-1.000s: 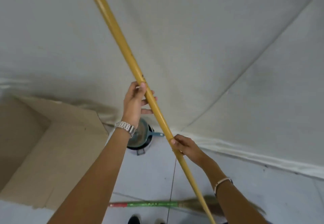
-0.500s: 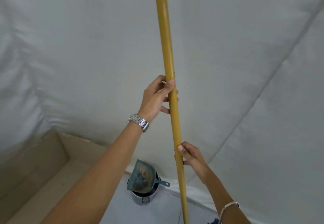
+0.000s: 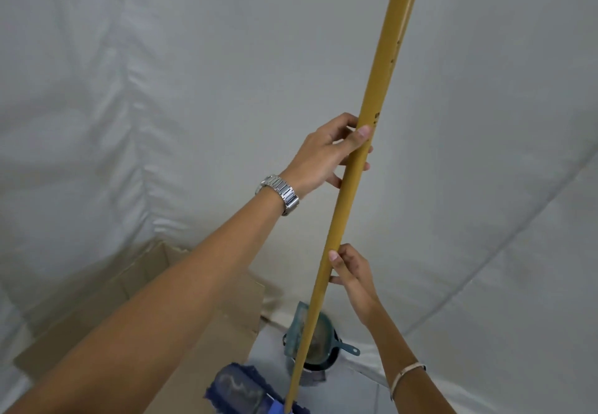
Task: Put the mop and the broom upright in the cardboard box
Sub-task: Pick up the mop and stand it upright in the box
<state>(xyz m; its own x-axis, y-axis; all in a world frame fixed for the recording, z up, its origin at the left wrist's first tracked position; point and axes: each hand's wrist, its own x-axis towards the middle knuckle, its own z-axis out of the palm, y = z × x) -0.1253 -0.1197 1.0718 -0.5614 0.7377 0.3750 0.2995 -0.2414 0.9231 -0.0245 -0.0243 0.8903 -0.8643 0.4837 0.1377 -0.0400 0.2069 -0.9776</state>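
Note:
The mop has a long yellow handle (image 3: 377, 112) that runs from the top right down to a blue mop head (image 3: 241, 392) at the bottom edge. My left hand (image 3: 326, 151) grips the handle high up, a metal watch on its wrist. Lower down, my right hand (image 3: 351, 271) holds the same handle with thumb and fingers. The open cardboard box (image 3: 213, 326) stands at the lower left, partly hidden behind my left forearm, with the mop head beside its right wall. The broom is out of view.
A small metal bin with a teal dustpan (image 3: 310, 332) resting in it stands on the floor right of the box, behind the handle. White sheeting (image 3: 161, 90) covers the wall behind and drapes onto the pale floor.
The handle has swung from leaning left to leaning slightly right. The mop head has risen into view beside the box. The view has tilted up, so the broom on the floor no longer shows.

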